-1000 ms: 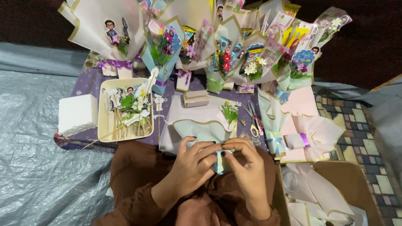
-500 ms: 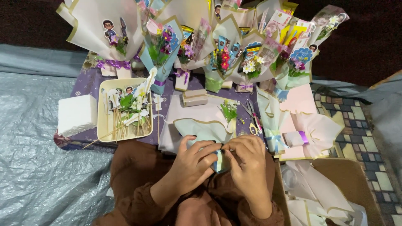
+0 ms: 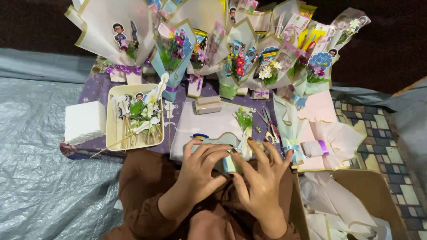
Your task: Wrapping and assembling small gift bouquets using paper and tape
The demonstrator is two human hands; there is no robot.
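Note:
My left hand (image 3: 200,171) and my right hand (image 3: 262,182) meet low in the middle of the head view, fingers spread over a small folded piece of pale teal wrapping paper (image 3: 231,153) with a gold edge. Both hands press and pinch the fold. A little sprig of green and white flowers (image 3: 243,118) sticks up just beyond the paper, on a lilac sheet (image 3: 209,124). Whether a ribbon lies under my fingers is hidden.
A cream tray (image 3: 113,115) of flower picks and cut-out figures sits at left beside a white foam block (image 3: 84,121). Several wrapped mini bouquets (image 3: 240,58) stand along the back. Scissors (image 3: 269,126), a finished pink bouquet (image 3: 329,142) and a cardboard box (image 3: 356,204) lie at right.
My fingers have opened out and spread over the folded paper, where before they were pinched together on it. The camera view has shifted slightly.

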